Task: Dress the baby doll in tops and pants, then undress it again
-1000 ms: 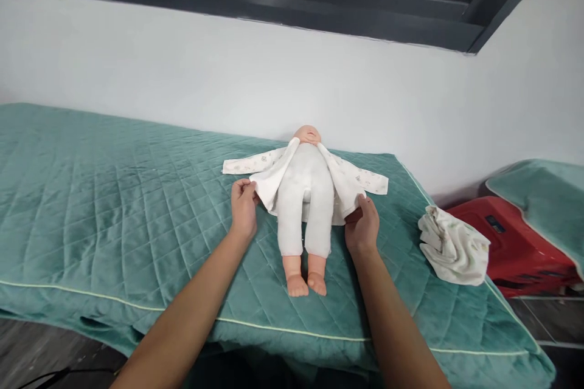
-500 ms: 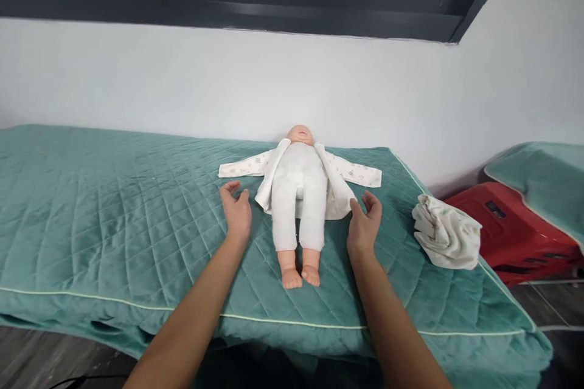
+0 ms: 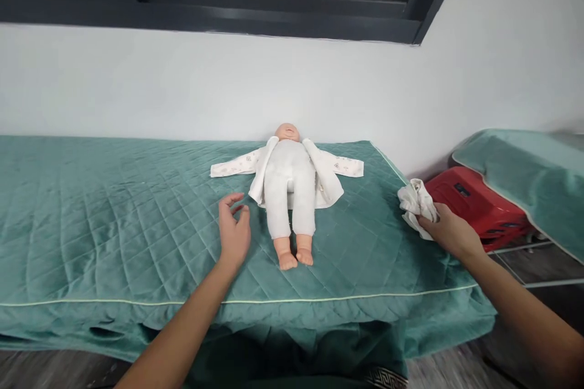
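Note:
A baby doll (image 3: 290, 194) in a white bodysuit lies on its back on the green quilted bed (image 3: 114, 206), head toward the wall. An unfastened white printed jacket (image 3: 331, 173) is spread open under it, sleeves out to both sides. My left hand (image 3: 234, 232) hovers open just left of the doll's legs, holding nothing. At the bed's right edge my right hand (image 3: 449, 232) is closed on a crumpled white garment (image 3: 415, 203).
A white wall and a dark window frame (image 3: 274, 6) run behind the bed. To the right stands a red plastic object (image 3: 474, 206), partly under another green-covered surface (image 3: 524, 176). The bed's front edge (image 3: 228, 302) is close to me.
Both hands let go of the jacket's flaps. My right hand moved right to the bed's edge and took hold of the crumpled garment; the left drew back slightly. The view shifted right.

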{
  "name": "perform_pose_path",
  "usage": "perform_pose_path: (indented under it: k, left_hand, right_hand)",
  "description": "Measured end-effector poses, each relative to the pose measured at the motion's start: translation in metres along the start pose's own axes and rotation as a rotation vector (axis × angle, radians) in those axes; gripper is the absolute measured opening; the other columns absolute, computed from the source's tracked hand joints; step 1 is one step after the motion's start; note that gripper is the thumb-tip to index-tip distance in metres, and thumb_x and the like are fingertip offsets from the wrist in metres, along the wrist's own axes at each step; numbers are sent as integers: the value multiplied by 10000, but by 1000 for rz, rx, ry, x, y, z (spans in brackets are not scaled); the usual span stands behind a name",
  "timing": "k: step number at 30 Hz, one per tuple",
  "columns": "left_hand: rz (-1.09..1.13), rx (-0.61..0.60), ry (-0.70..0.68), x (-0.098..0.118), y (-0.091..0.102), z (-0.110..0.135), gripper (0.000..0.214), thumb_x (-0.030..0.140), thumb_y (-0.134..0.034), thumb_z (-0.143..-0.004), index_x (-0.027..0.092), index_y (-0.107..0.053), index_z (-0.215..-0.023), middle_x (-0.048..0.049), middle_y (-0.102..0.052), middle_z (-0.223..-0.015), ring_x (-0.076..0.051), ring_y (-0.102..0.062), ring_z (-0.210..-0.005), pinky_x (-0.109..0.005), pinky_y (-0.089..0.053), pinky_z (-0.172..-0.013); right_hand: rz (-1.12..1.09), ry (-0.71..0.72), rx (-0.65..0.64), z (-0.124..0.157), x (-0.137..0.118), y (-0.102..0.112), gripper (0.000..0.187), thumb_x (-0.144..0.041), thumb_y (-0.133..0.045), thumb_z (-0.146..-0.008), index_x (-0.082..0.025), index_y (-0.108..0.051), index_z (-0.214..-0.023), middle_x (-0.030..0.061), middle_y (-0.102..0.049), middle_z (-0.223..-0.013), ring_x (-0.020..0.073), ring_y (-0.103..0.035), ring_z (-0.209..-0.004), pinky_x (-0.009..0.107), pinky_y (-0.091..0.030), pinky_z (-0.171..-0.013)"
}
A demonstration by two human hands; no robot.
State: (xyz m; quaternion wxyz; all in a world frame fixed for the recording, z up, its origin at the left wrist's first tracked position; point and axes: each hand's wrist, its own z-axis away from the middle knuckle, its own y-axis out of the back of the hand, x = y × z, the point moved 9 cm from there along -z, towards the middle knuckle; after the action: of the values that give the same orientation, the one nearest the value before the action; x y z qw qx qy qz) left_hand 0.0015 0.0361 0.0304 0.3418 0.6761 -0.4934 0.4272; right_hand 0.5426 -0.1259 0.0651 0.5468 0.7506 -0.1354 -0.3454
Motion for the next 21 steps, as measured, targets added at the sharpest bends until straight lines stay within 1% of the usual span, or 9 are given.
perform_pose_path:
  k: [1,3,6,8,9,11,14,17,21]
  left_hand:
    - [1,-39,-15,10,-1,7,253,232,-573,-886,225,-565,-1139,-95,-609,-1215,-232,-587,-1188,-407,-511,-1004]
    - [10,-165,-55,35,-9,19,216,234,-550,-913,233,-600,-1123,-80,-629,-1177,-224,-603,-1159,-406,-519,-1000]
    - [30,-562,-220,92,-43,44,226,217,-499,-955,246,-686,-1079,-68,-663,-1160,-211,-631,-1129,-397,-529,-1009]
    - [56,-765,-327,130,-62,61,279,230,-499,-972,269,-689,-1172,-73,-634,-1279,-220,-604,-1217,-384,-523,-1041]
    - [57,-789,-348,145,-66,63,307,252,-523,-972,283,-659,-1245,-74,-594,-1355,-230,-570,-1277,-384,-517,-1058]
    - [55,-715,-341,167,-67,54,417,296,-585,-952,296,-563,-1368,-82,-529,-1430,-246,-533,-1317,-390,-517,-1065]
    - [7,-561,-314,187,-54,33,486,292,-633,-919,285,-516,-1391,-89,-525,-1395,-243,-555,-1257,-376,-543,-1004]
    - [-37,-478,-369,204,-33,15,369,252,-633,-905,270,-603,-1272,-69,-578,-1293,-225,-587,-1172,-349,-542,-949]
    - [1,-517,-374,215,-12,-4,162,283,-670,-878,223,-689,-1027,-41,-671,-1047,-183,-631,-928,-301,-538,-796]
  right_hand:
    - [-8,-22,-22,-3,-1,3,258,-414,-761,-723,-262,-617,-873,88,-625,-727,335,-629,-705,466,-407,-670]
    - [-40,22,7,-2,-25,16,221,-368,-753,-730,-267,-633,-886,52,-606,-702,280,-591,-646,433,-389,-666]
    - [-219,164,-43,17,-98,30,242,-394,-729,-763,-222,-684,-927,90,-665,-772,251,-602,-670,396,-397,-663]
    - [-440,163,-210,39,-151,30,339,-446,-752,-742,-207,-703,-978,83,-709,-829,248,-633,-689,365,-441,-635]
    - [-532,212,-287,54,-181,32,371,-462,-753,-745,-217,-708,-1019,66,-724,-867,243,-644,-713,353,-466,-635]
    - [-659,368,-387,86,-239,43,371,-434,-747,-763,-236,-714,-1075,41,-737,-973,236,-664,-796,339,-506,-665]
    - [-803,481,-559,129,-294,55,387,-354,-734,-779,-233,-690,-1144,16,-729,-1000,198,-665,-790,299,-521,-644]
    - [-956,496,-693,154,-319,64,354,-315,-691,-817,-224,-665,-1157,2,-719,-955,156,-652,-720,257,-508,-594]
    - [-1048,458,-756,158,-326,70,300,-301,-685,-818,-191,-679,-1097,21,-716,-906,155,-650,-714,239,-504,-571]
